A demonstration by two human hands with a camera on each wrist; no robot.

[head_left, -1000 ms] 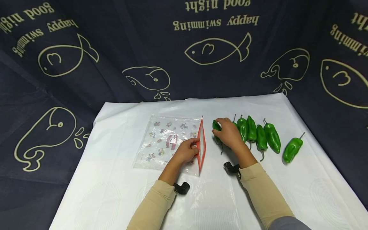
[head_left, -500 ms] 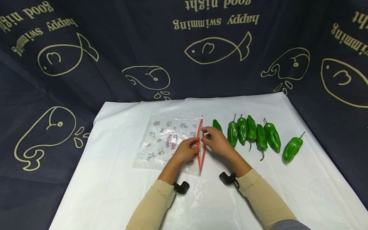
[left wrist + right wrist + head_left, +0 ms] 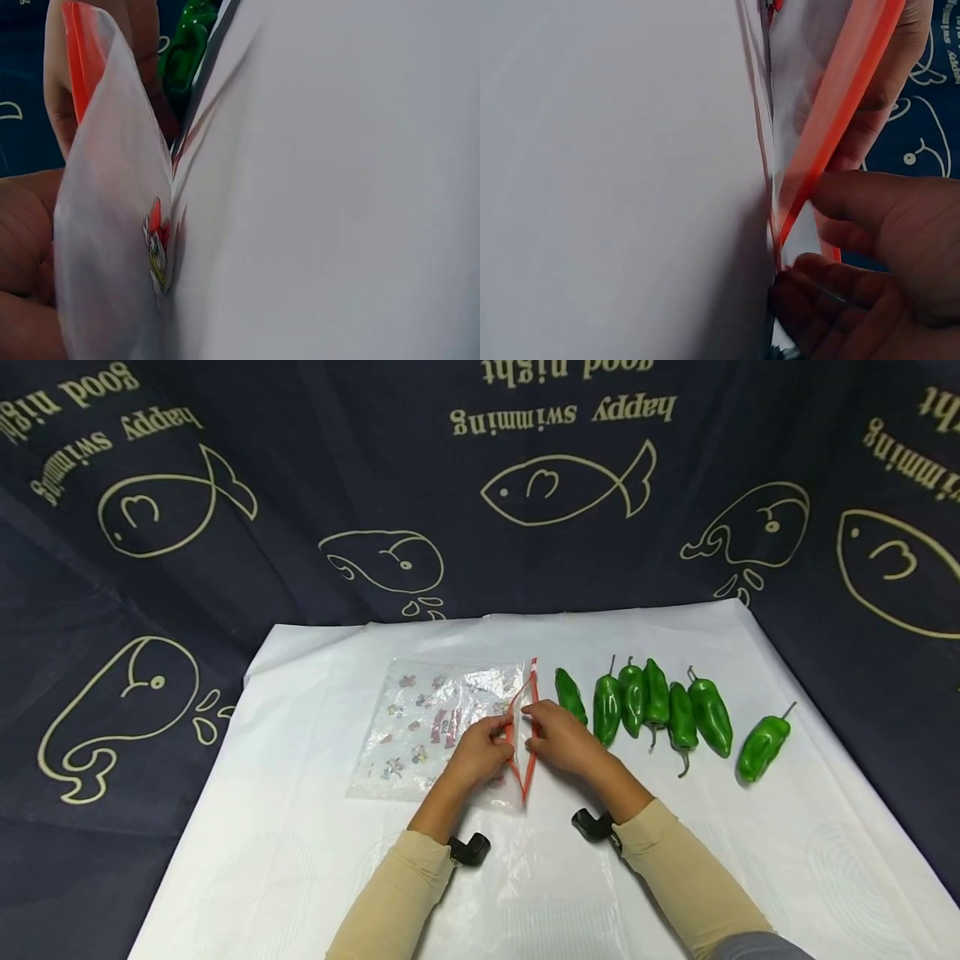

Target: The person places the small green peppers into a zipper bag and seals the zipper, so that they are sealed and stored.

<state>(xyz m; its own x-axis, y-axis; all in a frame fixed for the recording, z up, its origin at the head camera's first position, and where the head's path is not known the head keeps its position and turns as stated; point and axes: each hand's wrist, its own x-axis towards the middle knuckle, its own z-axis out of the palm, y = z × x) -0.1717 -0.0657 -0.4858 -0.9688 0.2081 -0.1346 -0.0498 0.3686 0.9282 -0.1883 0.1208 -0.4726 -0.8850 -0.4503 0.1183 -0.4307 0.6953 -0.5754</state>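
A clear zip bag (image 3: 420, 727) with small printed figures lies flat on the white table, its red-edged mouth (image 3: 534, 693) parted and facing right. My left hand (image 3: 480, 750) pinches the mouth's left edge between thumb and fingers. At the opposite edge, my right hand (image 3: 566, 739) holds the lower rim with curled fingers. The right wrist view shows its thumb (image 3: 855, 196) against the red strip, with the fingertips partly in shadow. In the left wrist view, the lifted bag film (image 3: 112, 195) hides part of the left hand. Closest to the right hand is a green pepper (image 3: 570, 693).
Several more green peppers (image 3: 657, 693) lie in a row to the right, with one pepper (image 3: 763, 750) apart near the right side. A dark cloth (image 3: 570, 568) printed with fish and whales hangs behind the white table (image 3: 300, 710).
My right hand has let go of the leftmost pepper and moved left to the bag's mouth. The left hand has shifted slightly left, and the left red edge has bowed outward.
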